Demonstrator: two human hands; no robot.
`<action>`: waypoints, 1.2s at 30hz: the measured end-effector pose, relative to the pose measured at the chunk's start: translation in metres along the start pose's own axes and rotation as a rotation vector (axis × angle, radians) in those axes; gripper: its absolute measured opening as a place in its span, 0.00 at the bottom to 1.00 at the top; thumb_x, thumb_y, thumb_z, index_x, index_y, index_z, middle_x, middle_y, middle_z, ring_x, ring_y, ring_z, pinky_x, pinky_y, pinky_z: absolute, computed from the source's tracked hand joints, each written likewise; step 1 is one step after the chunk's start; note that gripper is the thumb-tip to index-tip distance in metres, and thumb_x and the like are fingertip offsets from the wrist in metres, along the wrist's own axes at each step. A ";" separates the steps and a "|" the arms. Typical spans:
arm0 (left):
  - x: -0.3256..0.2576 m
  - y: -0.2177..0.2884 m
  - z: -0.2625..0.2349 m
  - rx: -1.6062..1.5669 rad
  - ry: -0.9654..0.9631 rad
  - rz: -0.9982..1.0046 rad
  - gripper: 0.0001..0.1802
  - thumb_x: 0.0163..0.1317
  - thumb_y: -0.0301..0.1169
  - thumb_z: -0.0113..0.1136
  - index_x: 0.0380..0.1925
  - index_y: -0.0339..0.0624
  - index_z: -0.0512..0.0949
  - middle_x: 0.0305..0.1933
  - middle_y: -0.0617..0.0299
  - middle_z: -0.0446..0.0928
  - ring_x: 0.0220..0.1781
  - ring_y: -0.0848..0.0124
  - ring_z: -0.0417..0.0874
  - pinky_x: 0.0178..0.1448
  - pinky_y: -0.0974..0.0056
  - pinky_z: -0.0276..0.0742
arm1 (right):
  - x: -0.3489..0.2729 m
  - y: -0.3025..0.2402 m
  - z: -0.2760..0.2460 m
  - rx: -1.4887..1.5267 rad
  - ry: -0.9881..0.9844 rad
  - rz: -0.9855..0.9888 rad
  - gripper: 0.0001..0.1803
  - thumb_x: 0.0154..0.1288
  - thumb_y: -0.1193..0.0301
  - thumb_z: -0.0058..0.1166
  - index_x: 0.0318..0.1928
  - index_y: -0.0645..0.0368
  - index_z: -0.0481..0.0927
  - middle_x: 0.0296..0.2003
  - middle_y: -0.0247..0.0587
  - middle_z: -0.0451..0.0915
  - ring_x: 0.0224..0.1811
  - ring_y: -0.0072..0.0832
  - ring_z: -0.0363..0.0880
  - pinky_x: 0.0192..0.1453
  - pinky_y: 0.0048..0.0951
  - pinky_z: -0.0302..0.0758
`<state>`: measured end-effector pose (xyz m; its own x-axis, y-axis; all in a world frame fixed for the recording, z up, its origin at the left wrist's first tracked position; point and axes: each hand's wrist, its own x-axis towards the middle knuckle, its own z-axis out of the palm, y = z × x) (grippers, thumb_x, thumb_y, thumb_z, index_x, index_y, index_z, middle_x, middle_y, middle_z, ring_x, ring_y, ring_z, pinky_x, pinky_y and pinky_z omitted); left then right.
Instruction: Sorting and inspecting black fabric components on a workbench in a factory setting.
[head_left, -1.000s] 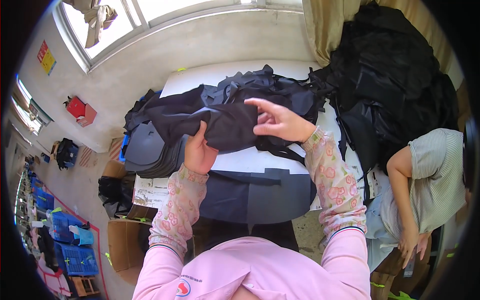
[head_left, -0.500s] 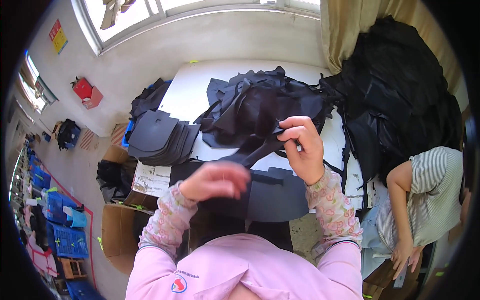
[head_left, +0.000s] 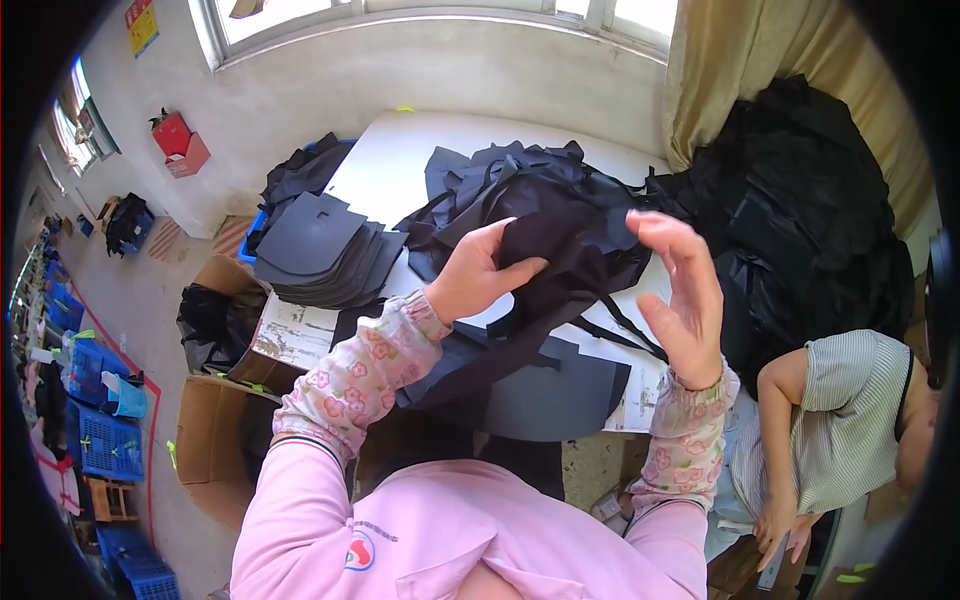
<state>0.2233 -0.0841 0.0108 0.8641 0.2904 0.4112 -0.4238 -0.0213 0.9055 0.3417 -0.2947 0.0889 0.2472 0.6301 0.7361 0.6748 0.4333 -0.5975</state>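
Note:
My left hand [head_left: 472, 278] pinches a black fabric piece [head_left: 545, 235] between thumb and fingers, above the table's middle. A long part of the piece hangs down toward the near edge. To its right, my right hand [head_left: 692, 300] is raised with thumb and fingers apart, holding nothing. Behind both hands lies a loose heap of black fabric pieces [head_left: 490, 185] with thin straps. Flat dark panels [head_left: 560, 395] lie at the table's near edge, partly under the hanging fabric. A neat stack of dark grey panels [head_left: 310, 240] sits at the left.
The white table [head_left: 390, 165] has a worn front edge. At the right rises a large black fabric pile [head_left: 810, 200], with a co-worker in a striped shirt [head_left: 850, 420] below it. An open cardboard box [head_left: 215, 440] and blue crates [head_left: 110, 440] are on the left.
My left hand has moved up and right and now grips the fabric piece. My right hand has let go of it and moved right, opening.

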 end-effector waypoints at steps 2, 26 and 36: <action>0.003 -0.004 0.000 0.364 -0.014 0.059 0.10 0.61 0.23 0.66 0.41 0.36 0.77 0.31 0.70 0.77 0.32 0.84 0.72 0.36 0.73 0.73 | 0.021 -0.021 0.013 -0.232 -0.068 -0.042 0.27 0.53 0.78 0.59 0.57 0.60 0.74 0.55 0.49 0.76 0.61 0.44 0.74 0.68 0.42 0.67; -0.034 -0.002 -0.069 1.006 0.147 0.019 0.12 0.57 0.32 0.69 0.35 0.38 0.78 0.32 0.53 0.80 0.34 0.55 0.81 0.39 0.59 0.77 | 0.076 -0.095 -0.064 -0.598 0.229 -0.084 0.07 0.64 0.80 0.60 0.43 0.66 0.82 0.33 0.28 0.82 0.36 0.13 0.76 0.44 0.14 0.71; -0.109 0.021 -0.140 0.989 -0.021 0.051 0.10 0.54 0.26 0.69 0.35 0.39 0.80 0.46 0.58 0.84 0.46 0.63 0.80 0.55 0.59 0.73 | 0.017 -0.117 -0.074 -0.461 0.314 0.110 0.09 0.72 0.71 0.55 0.47 0.62 0.82 0.43 0.33 0.83 0.45 0.15 0.77 0.53 0.14 0.69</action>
<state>0.0818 0.0175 -0.0294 0.8596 0.2503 0.4455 -0.0513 -0.8252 0.5625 0.3178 -0.3825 0.1946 0.4803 0.4035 0.7788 0.8499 0.0054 -0.5269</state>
